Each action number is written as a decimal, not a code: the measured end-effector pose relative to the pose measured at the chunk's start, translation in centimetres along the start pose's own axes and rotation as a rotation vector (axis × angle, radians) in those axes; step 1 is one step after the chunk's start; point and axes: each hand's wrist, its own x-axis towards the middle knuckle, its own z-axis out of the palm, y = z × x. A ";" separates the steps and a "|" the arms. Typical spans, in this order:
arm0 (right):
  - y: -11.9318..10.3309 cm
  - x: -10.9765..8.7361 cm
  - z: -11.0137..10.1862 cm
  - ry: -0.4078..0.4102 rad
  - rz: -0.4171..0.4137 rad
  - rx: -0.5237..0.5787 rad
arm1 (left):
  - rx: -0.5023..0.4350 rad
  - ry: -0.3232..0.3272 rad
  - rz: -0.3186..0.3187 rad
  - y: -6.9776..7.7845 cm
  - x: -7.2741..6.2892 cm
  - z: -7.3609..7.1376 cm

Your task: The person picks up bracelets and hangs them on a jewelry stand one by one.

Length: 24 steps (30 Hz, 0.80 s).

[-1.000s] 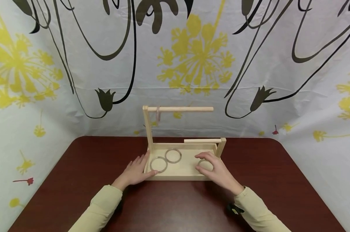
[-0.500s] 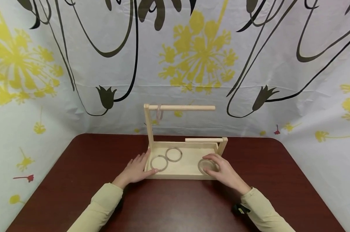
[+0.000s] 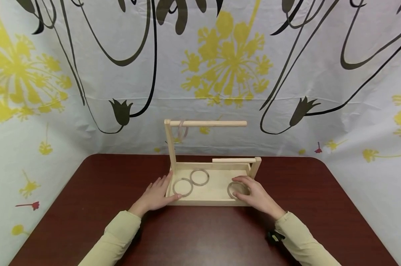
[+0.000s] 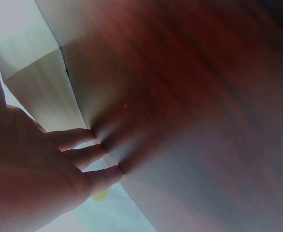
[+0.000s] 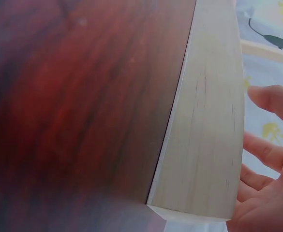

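Observation:
A shallow wooden tray (image 3: 207, 203) stands on the dark table. My left hand (image 3: 155, 194) rests at its left end, fingers spread along the outer side and thumb over the front edge. Two thin pale rings, a left ring (image 3: 174, 187) and a farther ring (image 3: 207, 181), lie inside on the left. At the right end my right hand (image 3: 258, 195) is over a third ring (image 3: 228, 190), thumb and forefinger apart and bent above it. Whether they touch it I cannot tell. In the right wrist view, the tray's wall hides part of that hand's fingers.
A tall post (image 3: 170, 146) at the tray's left carries a long dowel (image 3: 217, 123), from which another ring (image 3: 186, 131) hangs near the post. A short post (image 3: 255, 168) at the right carries a shorter dowel (image 3: 233, 160) pointing left. Patterned cloth (image 3: 147, 136) hangs behind the table.
My right hand has moved a little to the right, bringing thumb and forefinger from the right ring's left side to above it. My left hand stays at the tray. The hanging ring has swung slightly.

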 end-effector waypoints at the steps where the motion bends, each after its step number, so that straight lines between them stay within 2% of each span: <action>1: 0.0 0.1 0.0 -0.005 -0.002 -0.005 | 0.001 0.000 0.002 0.0 0.0 0.0; 8: 0.2 0.6 0.3 -0.032 0.004 -0.070 | 0.009 -0.004 -0.002 0.3 -0.1 -0.2; 15: 0.1 1.0 0.4 -0.094 0.052 -0.133 | 0.009 -0.008 -0.006 0.4 -0.2 -0.3; 24: -0.2 1.5 0.6 -0.165 0.052 -0.180 | 0.004 -0.006 -0.007 0.3 -0.1 -0.1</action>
